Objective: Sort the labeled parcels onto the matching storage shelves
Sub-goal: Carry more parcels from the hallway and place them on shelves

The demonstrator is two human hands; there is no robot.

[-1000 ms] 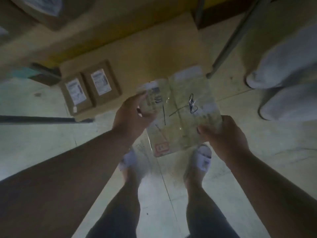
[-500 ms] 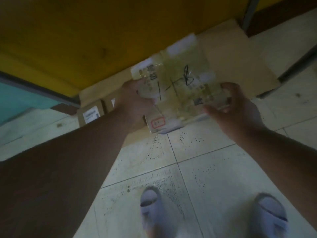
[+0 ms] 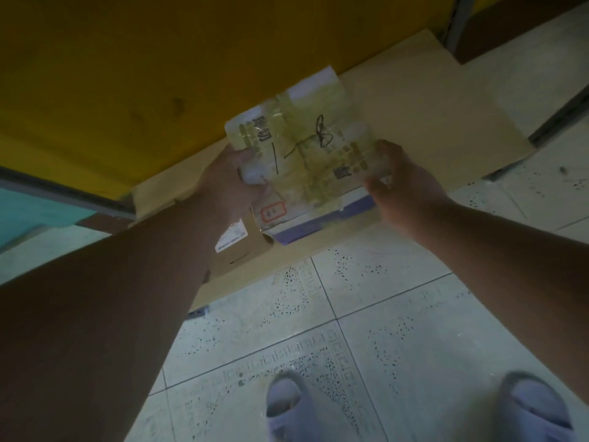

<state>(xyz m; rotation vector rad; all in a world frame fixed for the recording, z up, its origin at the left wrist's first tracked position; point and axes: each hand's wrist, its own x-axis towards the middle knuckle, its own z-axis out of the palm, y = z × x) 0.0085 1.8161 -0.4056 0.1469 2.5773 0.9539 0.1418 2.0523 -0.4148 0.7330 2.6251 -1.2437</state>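
parcel (image 3: 306, 161) seemingly lowered nearer shelf (image 3: 430, 122), both hands gripping

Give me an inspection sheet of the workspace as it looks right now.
Surface: low cardboard-lined shelf under a yellow board.
Job's things: taped parcel with handwritten marks, held over the shelf; brown box with a white label on the shelf, partly hidden by the left arm.
Clutter: nothing seen.
Grippers: left hand and right hand grip the parcel's sides.
Cables: nothing seen.
Surroundings: speckled tile floor, two slippers.
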